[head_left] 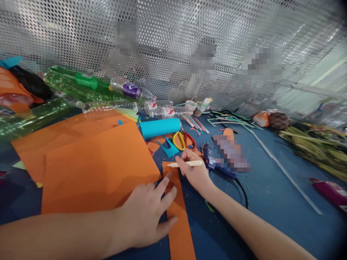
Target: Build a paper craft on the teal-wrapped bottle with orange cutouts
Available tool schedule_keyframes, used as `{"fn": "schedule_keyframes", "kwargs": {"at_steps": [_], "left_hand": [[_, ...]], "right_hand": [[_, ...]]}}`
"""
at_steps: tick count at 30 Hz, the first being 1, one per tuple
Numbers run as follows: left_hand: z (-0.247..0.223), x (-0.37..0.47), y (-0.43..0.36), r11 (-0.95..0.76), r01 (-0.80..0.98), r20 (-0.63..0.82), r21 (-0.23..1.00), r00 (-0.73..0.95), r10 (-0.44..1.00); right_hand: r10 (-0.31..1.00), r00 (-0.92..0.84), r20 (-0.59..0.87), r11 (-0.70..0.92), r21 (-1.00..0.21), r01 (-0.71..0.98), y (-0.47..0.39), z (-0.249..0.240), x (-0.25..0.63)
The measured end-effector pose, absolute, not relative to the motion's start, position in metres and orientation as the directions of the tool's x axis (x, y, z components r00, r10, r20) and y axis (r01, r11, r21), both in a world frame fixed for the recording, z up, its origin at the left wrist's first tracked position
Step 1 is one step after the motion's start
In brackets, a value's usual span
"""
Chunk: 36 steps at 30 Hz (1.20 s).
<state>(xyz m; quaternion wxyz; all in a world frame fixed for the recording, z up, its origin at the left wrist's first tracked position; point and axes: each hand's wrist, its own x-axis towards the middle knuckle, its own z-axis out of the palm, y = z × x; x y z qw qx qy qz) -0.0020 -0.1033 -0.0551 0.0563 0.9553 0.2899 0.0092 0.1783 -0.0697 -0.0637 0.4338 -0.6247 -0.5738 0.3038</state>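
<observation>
On the blue table lies a long orange paper strip (180,220). My left hand (148,209) rests with spread fingers on the strip's left part, its palm beside it. My right hand (193,171) pinches a white pen (191,163), whose tip points left at the strip's far end. Large orange sheets (100,169) lie to the left of the strip. Just beyond my right hand are scissors (179,141) with yellow and red handles and a cut blue paper piece (170,148).
A blue roll (161,127) lies behind the scissors. Plastic bottles (89,81) line the metal mesh (168,43). A glue gun (214,162) with a black cord sits right of my right hand. Farther right are a clear stick (287,175) and a purple bottle (329,191).
</observation>
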Motion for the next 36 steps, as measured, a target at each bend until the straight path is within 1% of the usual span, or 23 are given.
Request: {"fn": "schedule_keyframes", "kwargs": {"at_steps": [4,10,17,23,36], "left_hand": [[-0.055,-0.002,-0.103,-0.822,0.556,-0.021,0.126,0.830,0.558],[-0.054,-0.003,-0.103,-0.826,0.548,-0.029,0.134,0.835,0.550],[-0.055,-0.003,-0.103,-0.824,0.550,-0.023,0.135,0.833,0.552],[-0.056,-0.003,-0.103,-0.821,0.555,-0.027,0.137,0.830,0.556],[-0.056,-0.003,-0.104,-0.820,0.558,-0.039,0.129,0.829,0.558]], "right_hand": [[0.972,0.169,0.163,0.058,-0.865,0.498,-0.070,-0.065,0.181],[0.966,0.197,0.169,0.041,-0.847,0.530,-0.070,-0.062,0.182],[0.941,0.200,0.273,0.102,-0.793,0.600,-0.070,-0.059,0.183],[0.934,0.207,0.291,0.102,-0.772,0.628,-0.070,-0.059,0.185],[0.937,0.245,0.247,0.063,-0.812,0.580,-0.068,-0.058,0.189]]}}
